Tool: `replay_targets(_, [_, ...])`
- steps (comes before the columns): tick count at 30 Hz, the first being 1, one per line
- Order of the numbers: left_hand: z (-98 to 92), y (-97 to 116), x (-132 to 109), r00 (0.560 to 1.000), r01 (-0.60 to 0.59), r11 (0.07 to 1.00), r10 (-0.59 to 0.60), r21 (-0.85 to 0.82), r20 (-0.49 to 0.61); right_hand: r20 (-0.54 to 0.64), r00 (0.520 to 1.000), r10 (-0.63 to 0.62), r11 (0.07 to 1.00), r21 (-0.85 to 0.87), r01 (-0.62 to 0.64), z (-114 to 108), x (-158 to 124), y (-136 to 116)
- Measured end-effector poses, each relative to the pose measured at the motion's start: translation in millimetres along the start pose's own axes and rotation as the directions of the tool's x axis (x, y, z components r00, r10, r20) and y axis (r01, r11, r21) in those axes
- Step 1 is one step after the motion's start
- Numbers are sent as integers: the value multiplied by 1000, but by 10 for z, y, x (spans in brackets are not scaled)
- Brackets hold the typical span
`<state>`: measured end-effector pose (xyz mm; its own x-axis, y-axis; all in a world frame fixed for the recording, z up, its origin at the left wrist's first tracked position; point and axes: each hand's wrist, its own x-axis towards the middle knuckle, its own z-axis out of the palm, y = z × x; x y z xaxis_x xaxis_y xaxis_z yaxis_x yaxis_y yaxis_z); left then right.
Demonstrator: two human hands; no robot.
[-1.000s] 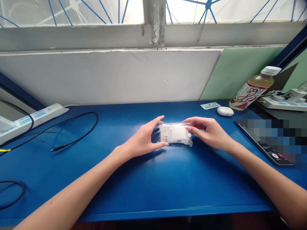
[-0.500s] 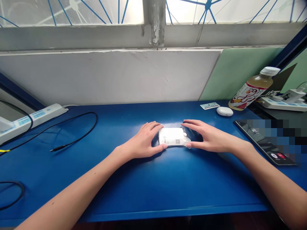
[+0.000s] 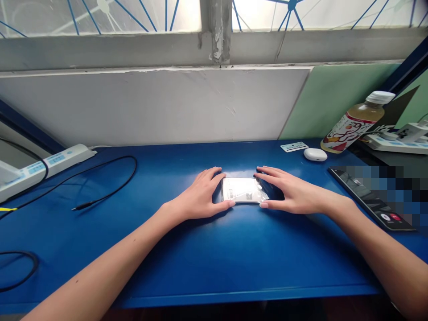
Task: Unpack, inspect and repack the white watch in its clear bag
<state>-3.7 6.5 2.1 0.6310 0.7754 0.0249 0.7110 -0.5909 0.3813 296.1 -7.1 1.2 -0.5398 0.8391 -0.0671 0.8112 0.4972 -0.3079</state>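
Note:
A small flat packet (image 3: 241,189) in clear plastic lies on the blue desk (image 3: 234,254), its white face up with printed marks and a square code. My left hand (image 3: 203,194) curves around its left end, thumb at the near edge and fingertips by the far left corner. At the opposite end, my right hand (image 3: 289,189) has its thumb by the near right corner and its fingers stretched toward the far edge. Both hands have thumb and fingers spread apart. Whether the fingertips press on the packet, I cannot tell. Crinkled plastic shows at its right end.
To the left are a power strip (image 3: 60,158) and a black cable (image 3: 110,194). On the right lie a phone (image 3: 364,196), a white earbud case (image 3: 315,154) and a small card (image 3: 294,147). A tilted drink bottle (image 3: 351,127) leans behind them.
The whole view has shifted slightly. Both hands keep nearly the same places around the packet, which stays flat on the desk.

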Motion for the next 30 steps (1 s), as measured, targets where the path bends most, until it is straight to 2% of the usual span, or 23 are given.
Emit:
replay_targets(3, [22, 49, 7, 999, 33, 998, -34, -44, -20, -25, 999, -33, 997, 72, 35, 17, 6, -75])
replay_targets(9, [102, 86, 34, 999, -4, 1000, 3, -17, -49, -259, 965, -49, 980, 173, 96, 149, 122, -258])
replay_targets(11, [128, 70, 38, 998, -22, 1000, 22, -6, -62, -301, 952, -46, 975, 193, 108, 184, 149, -288])
replay_targets(15, [156, 32, 40, 996, -45, 999, 44, -7, -81, -281, 957, -70, 959, 246, 142, 193, 144, -299])
replay_targets(26, [129, 36, 46, 998, -57, 998, 58, 27, -32, -166, 979, -115, 927, 336, 166, 107, 142, -152])
replay_targets(30, [110, 36, 40, 998, -58, 998, 59, 22, -38, -198, 969, -147, 919, 334, 207, 86, 139, -94])
